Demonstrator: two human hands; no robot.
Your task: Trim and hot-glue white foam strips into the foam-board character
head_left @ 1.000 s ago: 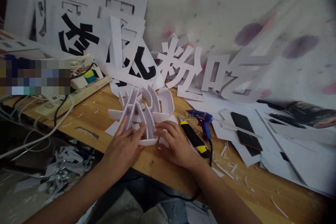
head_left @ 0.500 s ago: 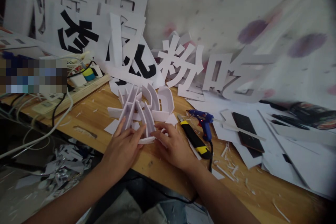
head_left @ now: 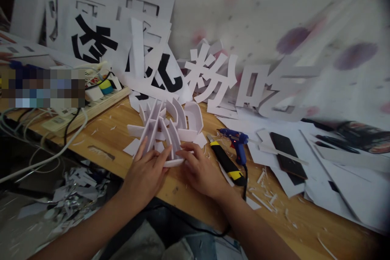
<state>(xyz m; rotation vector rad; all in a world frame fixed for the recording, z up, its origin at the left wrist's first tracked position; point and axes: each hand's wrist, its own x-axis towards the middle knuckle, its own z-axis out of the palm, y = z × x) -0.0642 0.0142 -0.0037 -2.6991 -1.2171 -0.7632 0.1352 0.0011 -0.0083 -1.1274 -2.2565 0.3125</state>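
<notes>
A white foam-board character (head_left: 161, 124) with thin upright walls lies on the wooden table (head_left: 122, 118). At its near left edge, my left hand (head_left: 146, 172) grips the walls between thumb and fingers. My right hand (head_left: 201, 168) has its fingers bent against the lower right end of the same piece. Some fingertips are hidden behind the walls. Right of my right hand lie a yellow and black utility knife (head_left: 227, 162) and a blue glue gun (head_left: 236, 140) with a small red light.
White cut-out characters (head_left: 213, 73) stand along the back. A power strip (head_left: 63, 120) with cables sits at the left. A black phone (head_left: 288, 154) rests on white sheets (head_left: 323, 178) at the right. Foam scraps (head_left: 268, 195) lie near the front edge.
The view has shifted slightly, so the left side of the scene appears a little further right. Both hands stay at the white character, with barely any movement.
</notes>
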